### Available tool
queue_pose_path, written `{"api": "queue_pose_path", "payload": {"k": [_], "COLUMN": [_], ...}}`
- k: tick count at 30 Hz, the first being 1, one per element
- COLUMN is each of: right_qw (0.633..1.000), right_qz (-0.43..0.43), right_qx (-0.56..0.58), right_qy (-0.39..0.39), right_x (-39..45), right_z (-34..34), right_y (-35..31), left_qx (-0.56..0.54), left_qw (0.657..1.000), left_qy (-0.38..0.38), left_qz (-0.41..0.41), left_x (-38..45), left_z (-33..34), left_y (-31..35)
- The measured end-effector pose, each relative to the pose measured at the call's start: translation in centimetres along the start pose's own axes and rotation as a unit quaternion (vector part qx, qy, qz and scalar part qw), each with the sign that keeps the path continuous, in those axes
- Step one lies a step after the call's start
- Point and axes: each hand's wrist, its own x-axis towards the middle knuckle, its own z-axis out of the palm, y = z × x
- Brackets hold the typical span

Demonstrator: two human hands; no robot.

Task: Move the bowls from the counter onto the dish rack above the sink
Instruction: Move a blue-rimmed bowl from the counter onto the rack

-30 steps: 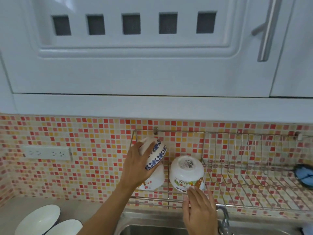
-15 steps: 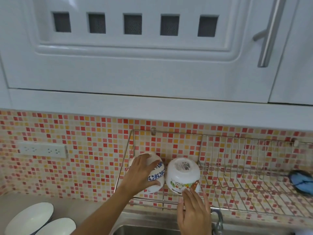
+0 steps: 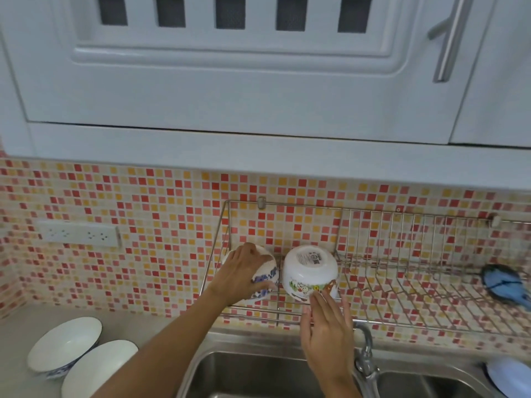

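A wire dish rack [image 3: 402, 285] hangs on the tiled wall above the sink [image 3: 258, 377]. At its left end my left hand [image 3: 244, 274] grips a blue-patterned white bowl [image 3: 268, 278], upside down on the rack. Beside it to the right stands another inverted white bowl [image 3: 310, 271] with a cartoon print. The straight fingers of my right hand [image 3: 327, 328] touch that bowl's lower rim. Two white bowls [image 3: 64, 343] [image 3: 97, 369] lie on the counter at the lower left.
A tap [image 3: 366, 357] rises just right of my right hand. A blue object [image 3: 502, 284] lies at the rack's right end, and a pale blue dish [image 3: 511, 377] shows at the bottom right. A socket strip [image 3: 79, 234] is on the wall; cabinets hang overhead.
My left hand has lowered the blue-patterned bowl from a raised, tilted position down onto the rack's left end. My right hand has stayed at the cartoon bowl's rim.
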Motion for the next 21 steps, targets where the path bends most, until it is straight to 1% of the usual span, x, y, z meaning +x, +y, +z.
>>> {"api": "queue_pose_path", "payload": {"k": [4, 7, 9, 11, 12, 14, 16, 17, 21], "right_qw": [1.0, 1.0, 1.0, 1.0, 0.999, 0.995, 0.985, 0.98, 0.97], "right_qz": [0.006, 0.011, 0.017, 0.026, 0.038, 0.064, 0.086, 0.097, 0.136], "right_qx": [-0.004, -0.004, 0.0, 0.001, -0.008, -0.012, 0.009, 0.017, 0.059], "right_qy": [-0.008, -0.008, -0.003, 0.002, -0.007, -0.076, -0.149, -0.171, -0.195], "right_x": [-0.1, -0.1, 0.0, 0.3, 0.8, 2.5, 4.4, 5.2, 6.8], "right_z": [-0.1, -0.1, -0.3, -0.5, -0.6, -1.2, -1.3, -1.1, -0.4], "right_y": [-0.2, -0.1, -0.3, -0.7, -1.0, -1.3, -0.7, -0.3, 0.4], "left_qx": [-0.033, -0.093, -0.135, -0.127, -0.114, -0.082, -0.039, -0.026, -0.015], "left_qw": [0.999, 0.995, 0.989, 0.988, 0.987, 0.987, 0.989, 0.99, 0.989], "left_qy": [-0.004, -0.008, 0.014, 0.057, 0.079, 0.103, 0.1, 0.087, 0.061], "left_qz": [-0.016, -0.04, -0.064, -0.07, -0.075, -0.094, -0.104, -0.109, -0.13], "left_x": [-0.2, -0.6, -1.3, -2.5, -3.3, -4.8, -5.9, -6.3, -6.7], "left_z": [0.2, 0.1, 0.0, 0.2, 0.4, 0.8, 1.4, 1.6, 1.9], "left_y": [-0.2, -0.3, -0.2, 0.2, 0.4, 0.9, 1.3, 1.5, 1.5]}}
